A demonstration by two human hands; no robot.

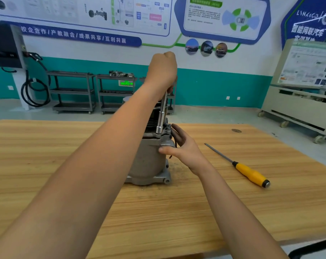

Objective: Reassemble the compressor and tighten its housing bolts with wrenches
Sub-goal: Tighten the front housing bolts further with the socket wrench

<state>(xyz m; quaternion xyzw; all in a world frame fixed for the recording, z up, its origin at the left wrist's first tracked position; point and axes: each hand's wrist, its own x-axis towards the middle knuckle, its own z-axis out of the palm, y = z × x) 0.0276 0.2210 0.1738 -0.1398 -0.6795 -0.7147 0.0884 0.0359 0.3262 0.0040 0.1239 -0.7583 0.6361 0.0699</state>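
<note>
A grey cast-metal cylindrical compressor (149, 161) stands upright on a light wooden table (158, 212), a little above the centre of the view. Its flanged foot rests on the tabletop, and a bolted flange rings the body near the top, with a darker finned section rising behind it at twelve o'clock.

The left hand (163, 71) is raised above the compressor, at twelve o'clock from it, with the forearm crossing the frame from seven o'clock. It is closed in a fist around the upper end of a slim, shiny steel socket wrench (162, 114). The tool stands nearly upright, leaning slightly, and its wider socket end sits down on the flange at the compressor's upper right edge, where a bolt head would be; the bolt itself is hidden by the socket.

The right hand (182, 146) is at three o'clock from the compressor, pressed against its side just below the flange. The fingers are spread fairly wide and flat rather than wrapped: the thumb lies across the housing wall, the other fingers reach up towards the flange rim. It grips no tool.

A screwdriver with a yellow handle, black end cap and long dark steel shaft (250, 173) lies on the table at three to four o'clock from the compressor, well apart from it, its tip pointing to ten o'clock.
</note>
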